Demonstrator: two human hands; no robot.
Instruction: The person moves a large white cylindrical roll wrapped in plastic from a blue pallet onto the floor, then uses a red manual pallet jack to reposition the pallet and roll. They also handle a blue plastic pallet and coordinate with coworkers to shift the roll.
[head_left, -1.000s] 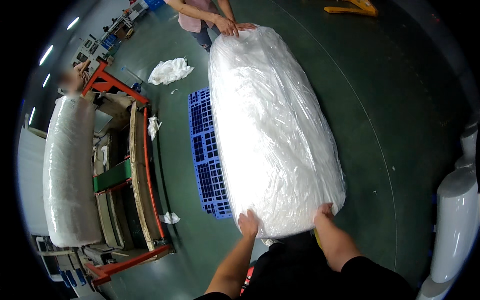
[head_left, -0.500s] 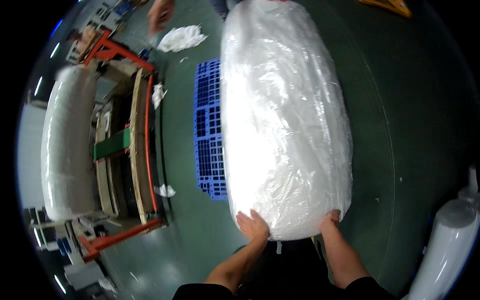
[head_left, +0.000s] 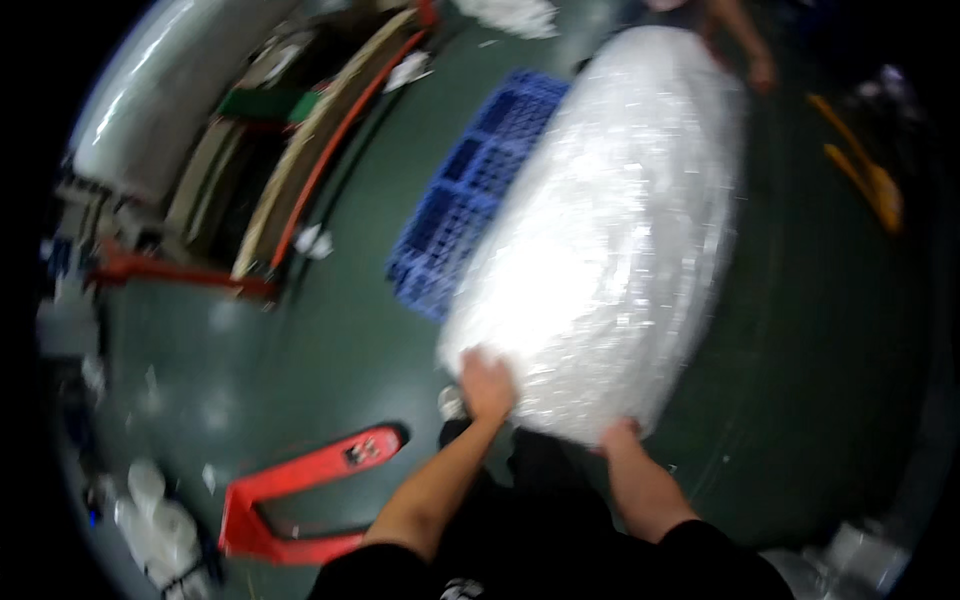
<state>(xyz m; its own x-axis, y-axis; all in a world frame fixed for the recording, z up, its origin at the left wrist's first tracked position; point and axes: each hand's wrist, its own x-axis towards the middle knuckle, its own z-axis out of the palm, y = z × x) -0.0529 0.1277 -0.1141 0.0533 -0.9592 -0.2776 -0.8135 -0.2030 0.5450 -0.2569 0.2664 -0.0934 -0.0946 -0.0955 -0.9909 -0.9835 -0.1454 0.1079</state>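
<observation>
On white bundle [head_left: 620, 240], outstretched left hand [head_left: 487, 387], right hand [head_left: 621, 437] apart

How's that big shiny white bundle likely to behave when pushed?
The white bundle is probably slippery, given its glossy surface. Its bulging, rounded sides suggest a soft body that would give somewhat. Being so long, it may swing awkwardly if pushed from one end.

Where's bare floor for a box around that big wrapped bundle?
Bare floor between the blue pallet and the red pallet jack; more, dim and blurred, right of the bundle, below the yellow forks. Crowded: the bundle's pallet side and near end, with left hand and right hand on it.
</observation>
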